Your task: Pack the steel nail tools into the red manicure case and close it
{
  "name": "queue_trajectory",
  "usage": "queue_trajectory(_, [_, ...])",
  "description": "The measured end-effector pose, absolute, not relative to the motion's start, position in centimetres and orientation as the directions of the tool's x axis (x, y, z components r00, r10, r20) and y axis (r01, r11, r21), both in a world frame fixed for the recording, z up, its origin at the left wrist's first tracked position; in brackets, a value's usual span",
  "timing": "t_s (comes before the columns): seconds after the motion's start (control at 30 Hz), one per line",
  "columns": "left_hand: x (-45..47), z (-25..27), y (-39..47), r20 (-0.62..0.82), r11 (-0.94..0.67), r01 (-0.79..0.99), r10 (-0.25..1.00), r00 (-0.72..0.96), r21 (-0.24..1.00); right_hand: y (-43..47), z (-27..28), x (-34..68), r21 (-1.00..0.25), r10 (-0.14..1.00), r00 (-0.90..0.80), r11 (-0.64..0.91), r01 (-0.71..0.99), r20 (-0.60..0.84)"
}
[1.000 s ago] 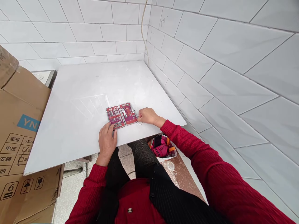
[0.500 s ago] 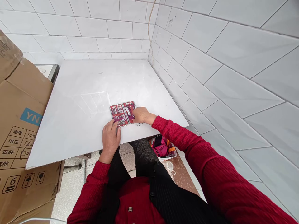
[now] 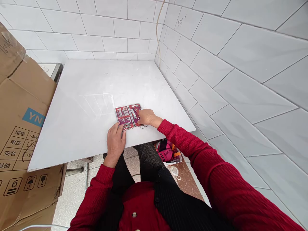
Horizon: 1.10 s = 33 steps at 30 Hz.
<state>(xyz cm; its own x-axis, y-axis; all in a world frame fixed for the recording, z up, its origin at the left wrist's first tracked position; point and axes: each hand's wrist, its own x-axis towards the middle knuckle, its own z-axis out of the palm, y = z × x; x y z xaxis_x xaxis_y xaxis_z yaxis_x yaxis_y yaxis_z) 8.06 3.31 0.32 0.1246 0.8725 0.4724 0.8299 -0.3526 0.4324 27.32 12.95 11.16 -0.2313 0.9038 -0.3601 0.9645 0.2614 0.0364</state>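
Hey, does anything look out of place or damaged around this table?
Slightly: two thin rings, perhaps scissor handles, poke out below the right hand, past the open case, while other tools lie inside. Dark marks also spot a pale wall tile.

Left grip (image 3: 115, 140), right grip (image 3: 147, 116) at open tool case (image 3: 124, 119).

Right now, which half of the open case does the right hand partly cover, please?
The right half: the right hand hides part of its outer edge, while the left half has the left hand at its near left corner.
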Motion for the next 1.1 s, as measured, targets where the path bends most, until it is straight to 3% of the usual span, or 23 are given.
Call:
queue_trajectory(0.4, [8.0, 0.2, 3.5, 0.477, -0.361, 0.834, 0.868, 0.137, 0.417, 12.0, 10.1, 27.3, -0.073, 0.952, -0.185, 0.172, 0.982, -0.245])
queue_trajectory(0.57, [8.0, 0.1, 3.5, 0.484, -0.367, 0.835, 0.863, 0.142, 0.41, 9.4, 7.7, 30.7, -0.323, 0.976, -0.218, 0.202, 0.925, -0.014])
queue_trajectory(0.73, [8.0, 0.3, 3.5, 0.478, -0.371, 0.838, 0.865, 0.155, 0.4, 7.1, 3.4, 33.2, -0.582, 0.943, -0.288, 0.33, 0.743, 0.167])
queue_trajectory(0.93, [8.0, 0.5, 3.5, 0.466, -0.36, 0.843, 0.872, 0.151, 0.4, 6.9, 0.7, 33.1, -0.648, 0.895, -0.267, 0.443, 0.62, 0.356])
queue_trajectory(1.1, [8.0, 0.4, 3.5, 0.468, -0.356, 0.849, 0.871, 0.15, 0.39, 7.6, 0.6, 33.3, -0.727, 0.9, -0.254, 0.436, 0.531, 0.355])
